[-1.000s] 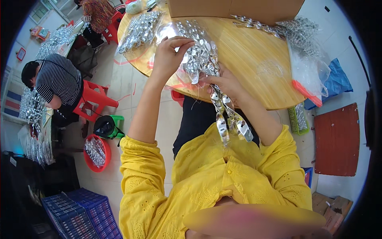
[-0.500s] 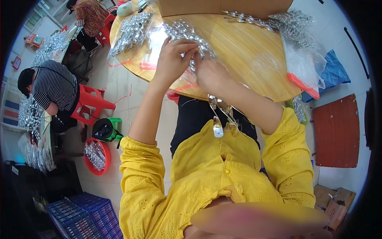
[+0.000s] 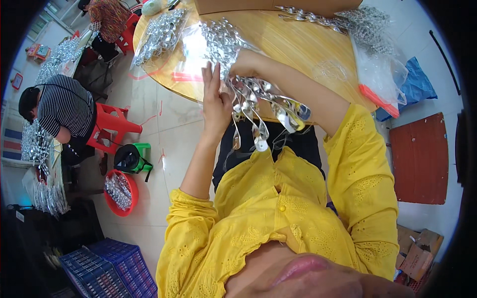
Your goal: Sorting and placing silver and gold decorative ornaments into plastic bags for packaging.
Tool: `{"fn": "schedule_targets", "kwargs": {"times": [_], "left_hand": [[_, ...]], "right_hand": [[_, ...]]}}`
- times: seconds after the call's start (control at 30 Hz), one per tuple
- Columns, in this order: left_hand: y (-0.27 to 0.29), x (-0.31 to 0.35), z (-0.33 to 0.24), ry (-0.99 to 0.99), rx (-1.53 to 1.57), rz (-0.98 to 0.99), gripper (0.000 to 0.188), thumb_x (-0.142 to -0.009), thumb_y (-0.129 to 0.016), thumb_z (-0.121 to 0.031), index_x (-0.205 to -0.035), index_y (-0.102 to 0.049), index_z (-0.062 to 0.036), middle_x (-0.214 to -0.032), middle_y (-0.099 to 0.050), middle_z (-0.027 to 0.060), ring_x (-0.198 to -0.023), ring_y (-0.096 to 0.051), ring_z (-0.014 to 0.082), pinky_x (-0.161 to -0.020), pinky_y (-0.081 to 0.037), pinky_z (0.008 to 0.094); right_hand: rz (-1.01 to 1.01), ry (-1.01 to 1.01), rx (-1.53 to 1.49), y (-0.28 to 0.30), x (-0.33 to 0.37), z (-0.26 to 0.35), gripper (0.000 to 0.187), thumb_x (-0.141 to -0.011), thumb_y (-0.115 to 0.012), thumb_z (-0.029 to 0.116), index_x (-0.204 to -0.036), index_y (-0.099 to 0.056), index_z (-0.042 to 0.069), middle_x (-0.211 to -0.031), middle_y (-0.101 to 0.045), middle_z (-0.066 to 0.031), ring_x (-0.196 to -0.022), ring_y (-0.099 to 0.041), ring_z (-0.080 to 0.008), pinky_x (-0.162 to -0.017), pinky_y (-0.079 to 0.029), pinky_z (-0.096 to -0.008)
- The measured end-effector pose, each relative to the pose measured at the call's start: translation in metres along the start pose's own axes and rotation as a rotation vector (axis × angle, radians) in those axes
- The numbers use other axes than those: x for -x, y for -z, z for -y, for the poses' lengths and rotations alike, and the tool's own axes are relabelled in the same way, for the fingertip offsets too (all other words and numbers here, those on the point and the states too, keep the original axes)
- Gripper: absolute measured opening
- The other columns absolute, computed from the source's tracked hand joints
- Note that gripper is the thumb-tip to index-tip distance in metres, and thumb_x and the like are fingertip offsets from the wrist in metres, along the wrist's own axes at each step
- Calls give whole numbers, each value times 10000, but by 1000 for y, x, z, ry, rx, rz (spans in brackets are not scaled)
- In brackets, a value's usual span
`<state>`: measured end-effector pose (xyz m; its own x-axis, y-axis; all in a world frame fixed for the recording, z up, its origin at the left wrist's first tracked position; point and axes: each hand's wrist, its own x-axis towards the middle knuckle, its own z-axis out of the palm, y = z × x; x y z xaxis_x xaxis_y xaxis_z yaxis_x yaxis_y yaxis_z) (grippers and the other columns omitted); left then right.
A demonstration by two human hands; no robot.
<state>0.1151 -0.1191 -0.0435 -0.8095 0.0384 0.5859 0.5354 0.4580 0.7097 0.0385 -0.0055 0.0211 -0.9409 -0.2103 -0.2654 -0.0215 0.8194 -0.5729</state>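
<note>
Bundle of shiny silver, twisted-strip spirals point(image 3: 251, 97) is held at the near edge of the round, pale-wood table point(image 3: 288, 42), its lower ends hung past the edge above the lap. Its upper part seems to run on into the silver heap on the tabletop, tho the join is hidden by the hands.

R hand point(image 3: 244, 63) is closed round the bundle; its fingertips are mostly hidden. L hand point(image 3: 217, 107) is held flat-ish beside it, fingers straight & apart from the thumb, nothing visibly gripped; whether the strips are touched by it can't be told.

Progress, as judged: approx. midway w/ this bundle. Gathering looks mostly done, but the strands are splayed at the bottom and haven't been laid straight. A clear plastic sheet or bag w/ red edging point(image 3: 188, 77) is spread just L of the heap; no spirals can be made out inside it.

Prob. done: the clear plastic bag full of silver spirals point(image 3: 160, 37), lying flat at table L. Prob. left: the loose pile of silver spirals point(image 3: 370, 30) at far R, by the brown cardboard box point(image 3: 278, 6). Total count can't be told.
</note>
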Motion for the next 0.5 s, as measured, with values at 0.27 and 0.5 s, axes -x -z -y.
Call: {"fn": "schedule_targets", "kwargs": {"times": [0.27,0.5], "left_hand": [[-30,21,-5,213,461,-156,566,-762,-317,50,-1300,-211,-94,-1364,-34,175,-1266,-65,279,-993,-134,323],[-2,10,-45,355,544,-42,685,-761,-560,-259,-1298,-185,-59,-1345,-12,223,-1249,-121,297,-975,-192,372]], "right_hand": [[-354,124,-531,-52,-57,-37,453,-558,-677,244,-849,-559,-83,-928,-563,-218,-837,-570,-266,-707,-454,-326],[-442,205,283,-33,13,-21,392,-785,-484,324,-956,-519,-27,-990,-485,-216,-870,-511,-336,-775,-404,-401]]}}
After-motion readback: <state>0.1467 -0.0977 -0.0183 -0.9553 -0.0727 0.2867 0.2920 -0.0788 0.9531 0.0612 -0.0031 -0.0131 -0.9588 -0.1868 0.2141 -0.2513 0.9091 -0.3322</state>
